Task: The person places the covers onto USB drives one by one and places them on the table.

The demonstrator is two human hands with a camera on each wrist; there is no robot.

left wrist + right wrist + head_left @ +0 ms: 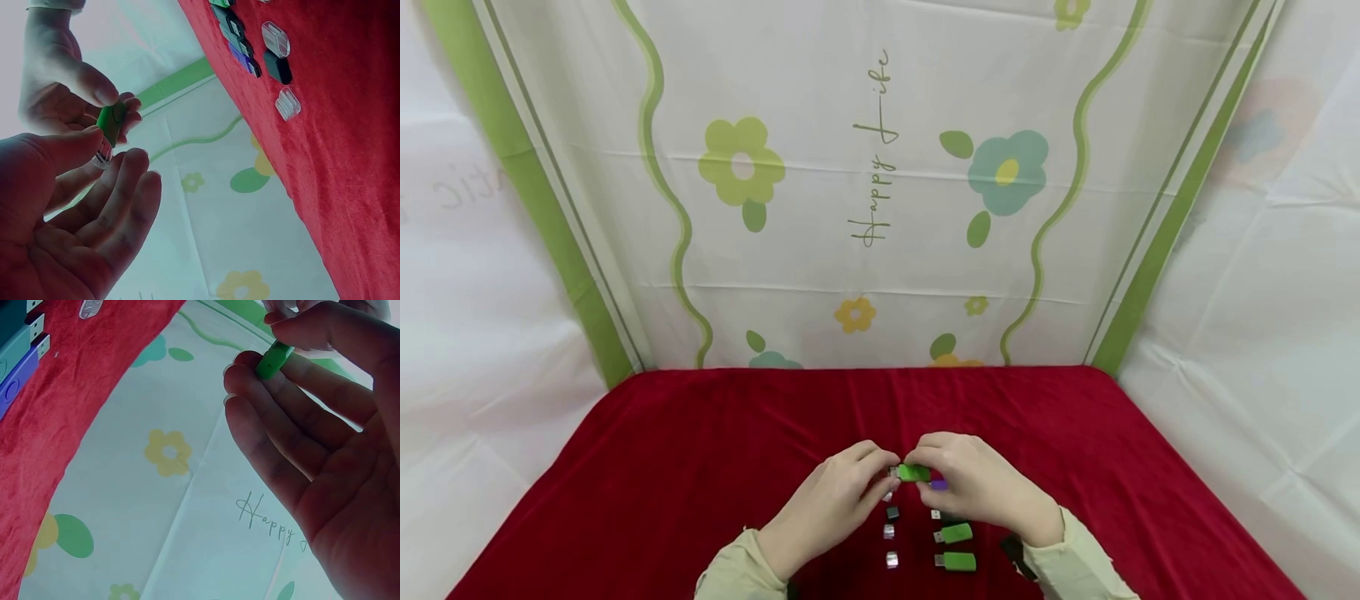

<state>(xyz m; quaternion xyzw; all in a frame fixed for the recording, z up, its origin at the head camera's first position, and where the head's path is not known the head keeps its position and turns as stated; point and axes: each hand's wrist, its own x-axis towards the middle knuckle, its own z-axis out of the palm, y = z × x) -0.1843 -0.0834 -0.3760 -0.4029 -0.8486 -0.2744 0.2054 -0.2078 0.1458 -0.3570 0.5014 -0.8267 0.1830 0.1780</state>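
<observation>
Above the red cloth, my right hand (973, 483) pinches the body of a green USB stick (913, 473) between thumb and fingers. At the stick's plug end, my left hand (838, 496) pinches a small clear cap (102, 161). In the left wrist view the metal plug shows through the clear cap, so the cap is around it; how far on it sits I cannot tell. A purple USB stick (20, 378) lies on the cloth, partly hidden by my right hand in the head view.
On the red cloth (715, 450), clear caps (892, 560) and a black cap (892, 512) form a column. To their right lie green USB sticks (957, 562) and darker ones. A dark object (1018, 554) lies by the right sleeve. White printed curtains (880, 333) enclose the table.
</observation>
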